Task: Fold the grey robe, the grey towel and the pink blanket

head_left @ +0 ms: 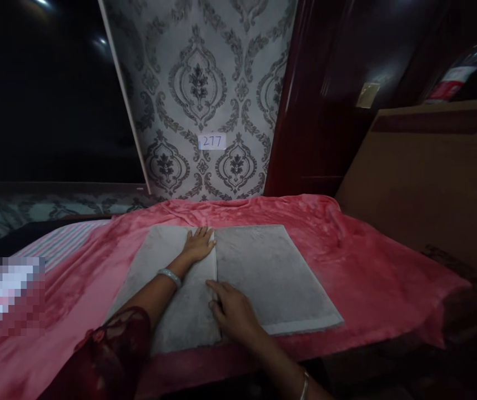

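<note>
A grey plush towel-like cloth (pixel 271 278) lies spread over a pink blanket. Its left part forms a folded panel whose edge runs away from me near the middle. My left hand (pixel 199 244) rests flat on that panel by its far end, fingers spread. Nearer to me, my right hand (pixel 234 311) touches the same edge, its index finger stretched over the panel and its thumb apart below. Nothing shows in its grasp; its other fingers are partly hidden.
The pink blanket (pixel 371 266) covers the surface around the cloth. A striped fabric (pixel 69 241) lies at left. A large cardboard box (pixel 438 172) stands at right, with a bottle (pixel 458 75) above it. Behind are a dark screen (pixel 50 94) and a patterned wall bearing a "277" label (pixel 212 141).
</note>
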`<action>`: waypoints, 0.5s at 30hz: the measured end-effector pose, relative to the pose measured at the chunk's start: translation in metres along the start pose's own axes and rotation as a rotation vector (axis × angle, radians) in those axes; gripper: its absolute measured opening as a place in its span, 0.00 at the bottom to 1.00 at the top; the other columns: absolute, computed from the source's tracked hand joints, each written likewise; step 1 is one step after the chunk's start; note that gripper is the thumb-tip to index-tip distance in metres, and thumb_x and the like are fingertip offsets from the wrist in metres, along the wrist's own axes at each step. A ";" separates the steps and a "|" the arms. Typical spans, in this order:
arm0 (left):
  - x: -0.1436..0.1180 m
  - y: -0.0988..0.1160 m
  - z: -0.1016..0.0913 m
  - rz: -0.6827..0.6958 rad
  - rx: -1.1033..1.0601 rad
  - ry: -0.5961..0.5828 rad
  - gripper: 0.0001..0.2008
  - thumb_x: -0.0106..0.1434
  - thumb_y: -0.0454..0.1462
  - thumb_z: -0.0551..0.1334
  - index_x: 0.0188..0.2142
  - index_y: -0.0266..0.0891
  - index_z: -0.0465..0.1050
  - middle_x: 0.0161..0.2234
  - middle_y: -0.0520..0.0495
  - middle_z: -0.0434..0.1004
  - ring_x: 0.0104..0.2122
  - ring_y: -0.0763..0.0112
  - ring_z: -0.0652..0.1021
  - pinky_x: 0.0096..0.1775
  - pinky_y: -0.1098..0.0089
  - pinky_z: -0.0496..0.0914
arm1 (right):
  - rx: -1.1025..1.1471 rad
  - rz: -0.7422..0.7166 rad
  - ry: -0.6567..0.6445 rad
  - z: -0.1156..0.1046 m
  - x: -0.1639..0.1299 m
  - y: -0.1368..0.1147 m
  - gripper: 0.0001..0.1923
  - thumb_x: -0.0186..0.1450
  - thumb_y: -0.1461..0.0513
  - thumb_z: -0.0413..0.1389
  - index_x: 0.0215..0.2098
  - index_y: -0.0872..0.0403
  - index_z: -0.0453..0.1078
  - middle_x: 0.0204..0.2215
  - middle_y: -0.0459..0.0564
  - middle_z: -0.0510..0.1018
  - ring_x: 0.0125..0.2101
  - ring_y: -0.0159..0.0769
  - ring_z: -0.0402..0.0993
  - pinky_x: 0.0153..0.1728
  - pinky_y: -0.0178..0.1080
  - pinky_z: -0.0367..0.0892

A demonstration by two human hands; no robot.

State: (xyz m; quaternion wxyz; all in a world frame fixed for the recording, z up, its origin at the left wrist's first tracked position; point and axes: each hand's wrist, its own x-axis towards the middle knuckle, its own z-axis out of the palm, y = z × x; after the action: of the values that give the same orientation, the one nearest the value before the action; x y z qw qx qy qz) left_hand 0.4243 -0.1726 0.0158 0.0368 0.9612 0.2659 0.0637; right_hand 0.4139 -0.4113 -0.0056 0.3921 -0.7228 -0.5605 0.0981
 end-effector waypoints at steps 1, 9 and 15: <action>0.000 0.000 -0.001 0.006 0.012 0.017 0.29 0.70 0.45 0.49 0.68 0.39 0.57 0.70 0.37 0.53 0.69 0.51 0.56 0.65 0.42 0.50 | 0.060 -0.029 0.021 -0.005 0.000 0.008 0.29 0.63 0.67 0.50 0.62 0.54 0.68 0.43 0.54 0.79 0.42 0.45 0.76 0.46 0.43 0.70; -0.003 0.005 -0.009 0.127 0.033 0.200 0.21 0.69 0.39 0.49 0.55 0.36 0.73 0.61 0.35 0.69 0.61 0.54 0.68 0.61 0.55 0.63 | -0.077 0.119 0.632 -0.110 -0.031 0.124 0.20 0.60 0.61 0.53 0.49 0.54 0.76 0.44 0.56 0.79 0.46 0.46 0.74 0.51 0.49 0.68; -0.003 0.008 -0.009 0.174 0.018 0.193 0.21 0.67 0.36 0.49 0.54 0.36 0.74 0.53 0.37 0.76 0.54 0.54 0.73 0.57 0.56 0.66 | -0.081 0.524 0.615 -0.157 -0.048 0.173 0.29 0.57 0.64 0.57 0.57 0.59 0.71 0.38 0.55 0.79 0.37 0.43 0.75 0.41 0.42 0.69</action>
State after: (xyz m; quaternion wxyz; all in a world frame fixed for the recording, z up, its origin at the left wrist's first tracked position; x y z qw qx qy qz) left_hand 0.4251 -0.1808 0.0250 -0.0031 0.9703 0.1843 0.1565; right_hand 0.6153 -0.5371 -0.0311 0.4743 -0.8518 -0.2174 -0.0481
